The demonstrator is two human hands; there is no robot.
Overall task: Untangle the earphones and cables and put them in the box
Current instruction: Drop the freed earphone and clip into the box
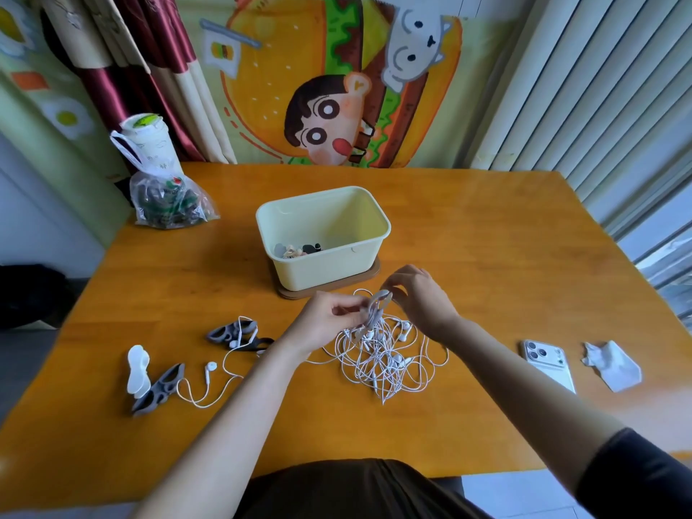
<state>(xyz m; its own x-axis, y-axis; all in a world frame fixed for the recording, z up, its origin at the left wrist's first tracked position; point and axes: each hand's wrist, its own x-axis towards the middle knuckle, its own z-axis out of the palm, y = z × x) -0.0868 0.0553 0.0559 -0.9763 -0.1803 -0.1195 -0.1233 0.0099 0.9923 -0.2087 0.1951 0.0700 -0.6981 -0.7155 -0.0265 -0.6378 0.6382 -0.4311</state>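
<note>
Left hand (329, 320) and right hand (419, 294) pinch a half-hidden grey winder (376, 307).

On table (486, 237), box (325, 273) sat central on a base (296, 292). Before it lay earphone tangle (385, 357), left hand (325, 320) and right hand (415, 297) holding its top. Front-left lay winders (232, 333) with loose earphone (211, 367) between; phone (548, 363), wrapper (614, 367) right; bag (168, 204) back-left.

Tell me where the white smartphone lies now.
In the head view, the white smartphone lies on the right side of the orange wooden table, just left of a crumpled white wrapper.
</note>
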